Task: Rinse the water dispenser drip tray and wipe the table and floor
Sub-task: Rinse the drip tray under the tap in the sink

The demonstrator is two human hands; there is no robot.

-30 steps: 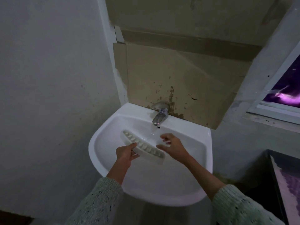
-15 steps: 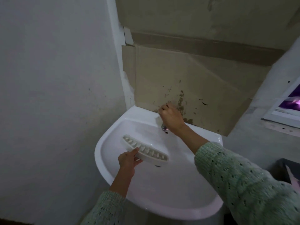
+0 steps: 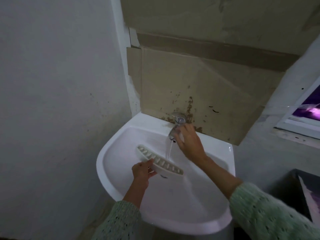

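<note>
In the lower middle of the frame, the left hand [image 3: 142, 171] pinches the near long edge of the drip tray [image 3: 159, 159] between thumb and fingers and holds it tilted over the white sink [image 3: 110, 181]. The right hand [image 3: 189, 142] is at the tap [image 3: 174, 130], a little above the centre, with the fingers curled loosely beside the spout; I cannot tell if they really grip it. A thin stream of water [image 3: 168, 149] runs down and meets the far edge of the tray. I judge the rinsing is only beginning: the water flows, but most of the tray looks not yet washed. The table and the floor are not visible here, so the wiping probably remains to do.
</note>
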